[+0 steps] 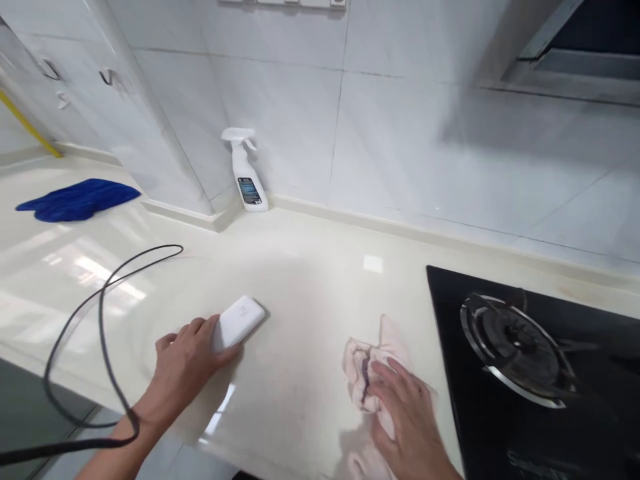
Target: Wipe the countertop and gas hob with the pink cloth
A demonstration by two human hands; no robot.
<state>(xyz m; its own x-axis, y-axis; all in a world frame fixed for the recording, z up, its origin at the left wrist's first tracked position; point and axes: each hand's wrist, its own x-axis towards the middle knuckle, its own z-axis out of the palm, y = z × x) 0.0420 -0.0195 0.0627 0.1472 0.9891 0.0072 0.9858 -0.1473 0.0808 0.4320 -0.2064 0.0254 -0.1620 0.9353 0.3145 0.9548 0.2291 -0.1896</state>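
Note:
My left hand (193, 353) has its fingers and thumb around the near end of a white power bank (239, 322), a flat block with rounded corners and a faint mark on top. The power bank is on or just over the cream countertop (295, 280). Further right, my right hand (407, 413) presses on a crumpled pale pink cloth (361, 373), its fingers curled onto the folds. The cloth lies on the counter just left of the black gas hob (447, 333). A black cable (103, 320) loops in front of my left forearm; where it ends is out of view.
A white spray bottle (249, 177) stands in the corner against the tiled wall (390, 140). Beyond the wall's jutting column lies a blue cloth (83, 199). A round burner (517, 347) sits on the hob. The counter's front edge runs along the lower left.

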